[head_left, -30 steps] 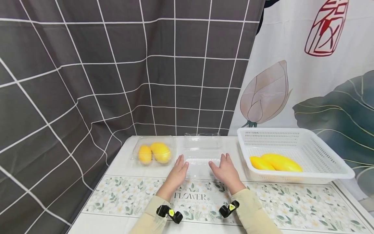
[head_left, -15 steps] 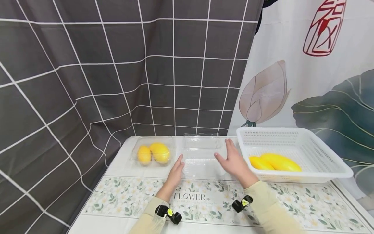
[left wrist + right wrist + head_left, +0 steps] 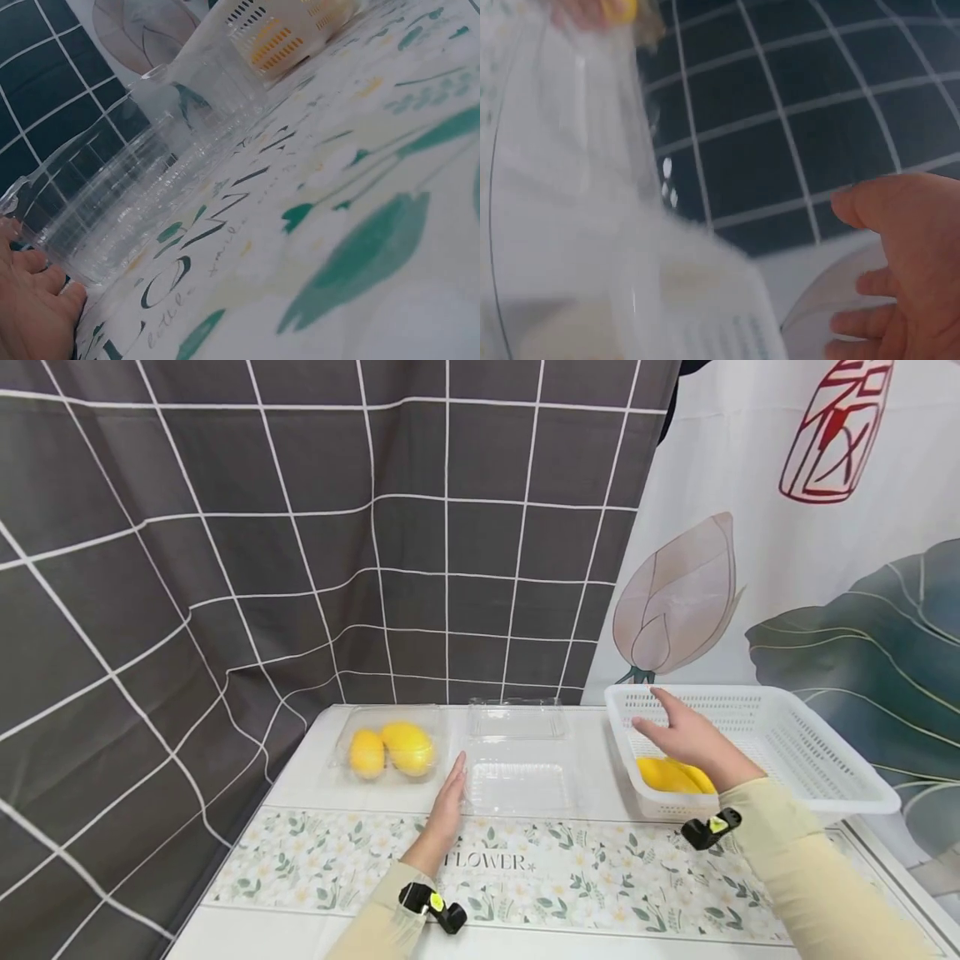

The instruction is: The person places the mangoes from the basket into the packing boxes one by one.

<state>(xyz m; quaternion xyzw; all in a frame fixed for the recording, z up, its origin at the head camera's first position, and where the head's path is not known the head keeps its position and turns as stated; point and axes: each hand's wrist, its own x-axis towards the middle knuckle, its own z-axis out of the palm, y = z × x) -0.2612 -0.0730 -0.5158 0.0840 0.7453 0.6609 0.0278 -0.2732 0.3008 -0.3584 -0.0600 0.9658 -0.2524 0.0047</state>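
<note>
My left hand (image 3: 446, 808) rests with straight fingers along the left side of an open clear plastic clamshell box (image 3: 517, 787). In the left wrist view its fingertips are right at the wall of the clear box (image 3: 142, 202). Over the white basket (image 3: 832, 768) hovers my right hand (image 3: 693, 739), thumb and fingers spread, holding nothing. Beneath it, yellow mangoes (image 3: 667, 774) lie in the basket, partly hidden by the hand and wrist. The right wrist view shows the right hand (image 3: 907, 270) with fingers apart, above the blurred basket rim (image 3: 705, 255).
Left of the open box stands a second clear clamshell box (image 3: 435, 717) with two yellow mangoes (image 3: 408, 750) in it. A floral strip (image 3: 337, 860) runs across the white table (image 3: 300, 777). A dark grid curtain (image 3: 480, 552) and a white printed curtain (image 3: 697, 602) hang behind.
My right hand has moved from beside the open box to the right, up and over the basket. The left hand stays at the box's left side.
</note>
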